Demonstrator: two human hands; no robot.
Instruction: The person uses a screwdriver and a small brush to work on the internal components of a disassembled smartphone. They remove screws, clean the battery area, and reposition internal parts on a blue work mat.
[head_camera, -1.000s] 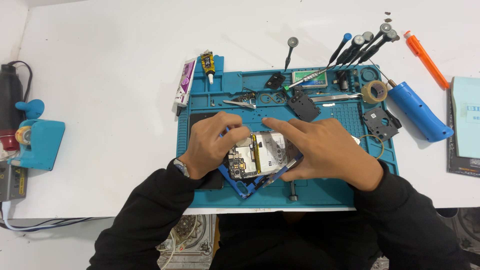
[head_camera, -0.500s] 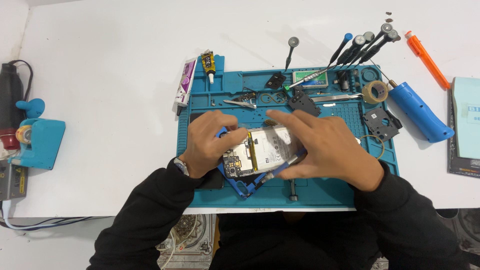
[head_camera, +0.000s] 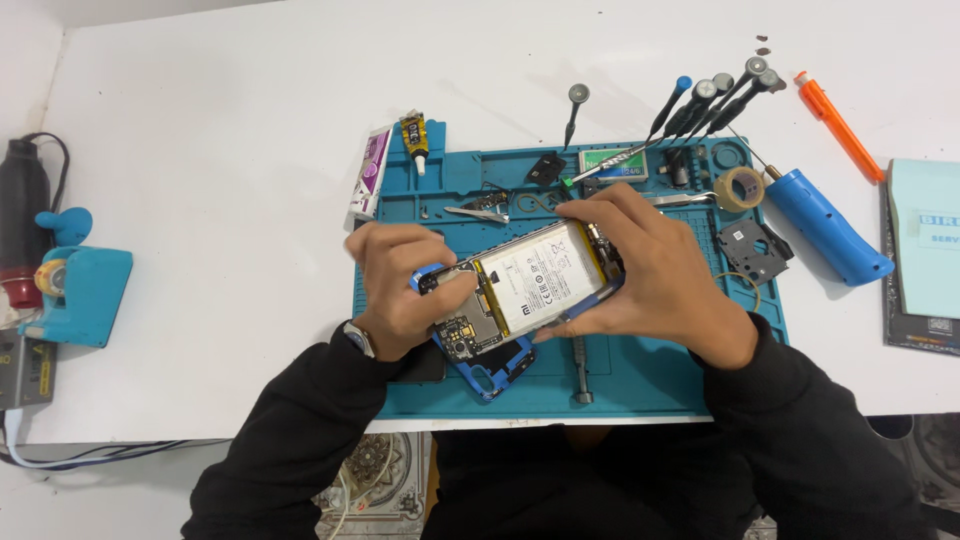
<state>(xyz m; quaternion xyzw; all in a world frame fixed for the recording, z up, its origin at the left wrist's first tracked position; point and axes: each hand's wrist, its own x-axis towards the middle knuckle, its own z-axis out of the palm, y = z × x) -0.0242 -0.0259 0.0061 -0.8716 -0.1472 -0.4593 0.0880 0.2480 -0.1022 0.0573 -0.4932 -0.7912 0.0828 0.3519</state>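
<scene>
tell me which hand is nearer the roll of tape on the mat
Right. The right hand grips the opened phone just left of the roll of tape; the left hand holds the phone's far end.

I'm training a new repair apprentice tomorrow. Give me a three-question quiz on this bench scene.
1. True or false: both hands grip the opened phone above the blue mat.
2. Which lies furthest toward the person's right on the table? A) orange pen B) glue tube C) tape roll
3. Fill in: the white battery fills the middle of the ____.

Key
1. True: the left hand holds the circuit-board end and the right hand the other end.
2. A
3. phone
</scene>
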